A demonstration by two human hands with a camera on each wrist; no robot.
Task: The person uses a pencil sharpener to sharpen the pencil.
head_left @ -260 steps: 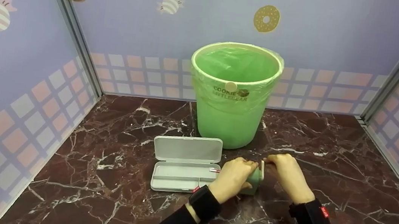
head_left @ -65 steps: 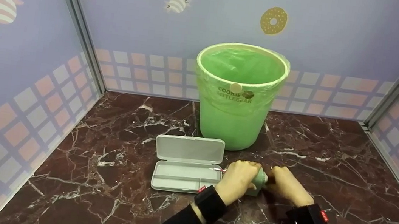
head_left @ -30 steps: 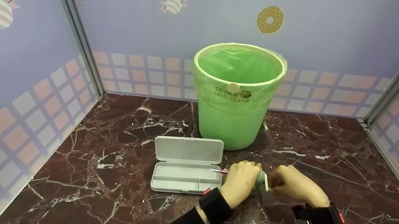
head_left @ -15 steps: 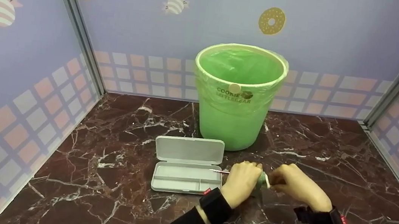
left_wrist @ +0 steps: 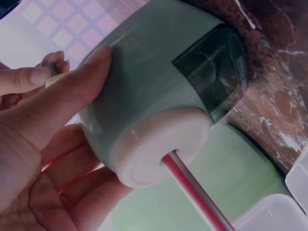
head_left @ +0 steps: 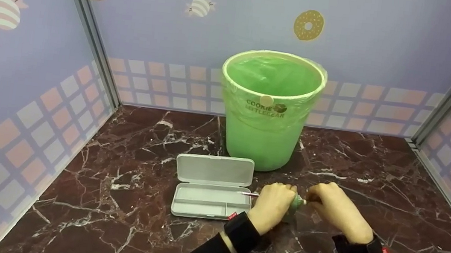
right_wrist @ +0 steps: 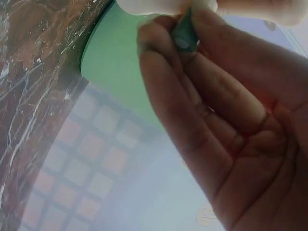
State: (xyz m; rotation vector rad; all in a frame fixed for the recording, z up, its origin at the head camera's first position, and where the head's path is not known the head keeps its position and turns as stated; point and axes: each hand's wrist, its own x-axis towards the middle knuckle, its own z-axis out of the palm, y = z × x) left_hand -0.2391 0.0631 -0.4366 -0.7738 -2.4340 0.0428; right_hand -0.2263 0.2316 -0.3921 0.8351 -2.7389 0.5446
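Observation:
A green crank pencil sharpener point(left_wrist: 149, 72) with a pale round front and a dark clear shavings drawer lies on its side. My left hand point(head_left: 272, 204) grips its body, thumb on one side and fingers on the other. A red-and-white striped pencil point(left_wrist: 193, 187) sticks into the hole in the front; in the head view the pencil point(head_left: 248, 194) reaches over the right part of the pencil case. My right hand point(head_left: 340, 211) pinches the small green crank knob point(right_wrist: 185, 38) between thumb and fingers, to the right of the sharpener. The pencil's tip is hidden inside.
The grey pencil case point(head_left: 201, 193) stands with its lid up, left of my left hand. A green waste bin point(head_left: 260, 139) with a plastic liner stands behind it. Patterned walls point(head_left: 156, 27) enclose the dark marbled table point(head_left: 118, 225).
My right hand has turned the crank through different positions, and its wrist sits farther right than 2.2 seconds ago. My left hand keeps gripping the sharpener. The case and bin stay put.

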